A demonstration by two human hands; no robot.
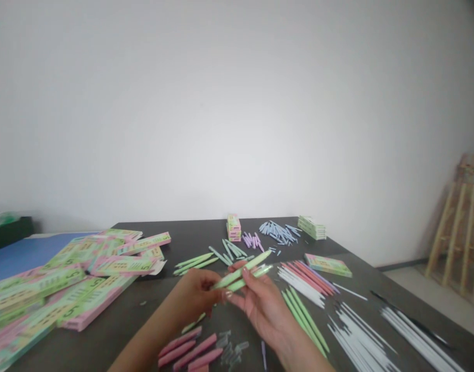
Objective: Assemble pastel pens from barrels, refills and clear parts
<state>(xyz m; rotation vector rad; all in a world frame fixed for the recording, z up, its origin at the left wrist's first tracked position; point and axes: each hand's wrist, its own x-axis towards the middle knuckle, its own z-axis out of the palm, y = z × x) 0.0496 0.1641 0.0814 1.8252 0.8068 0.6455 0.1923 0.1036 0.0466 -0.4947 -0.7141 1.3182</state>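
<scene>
Nearest are my left hand (205,290) and my right hand (264,304), over the dark table (200,236). A heap of boxes (120,265) lies at left. Both hands grasp two green pens (258,260), tilted, between them. Below lie pink pens (195,352), and just beside these, small clear pieces (237,350).

left hand (201,288): curled in grip | right hand (263,304): cupped, gripping

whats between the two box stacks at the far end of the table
In the head view, purple pieces and a larger heap of pale-blue pieces lie there.
</scene>
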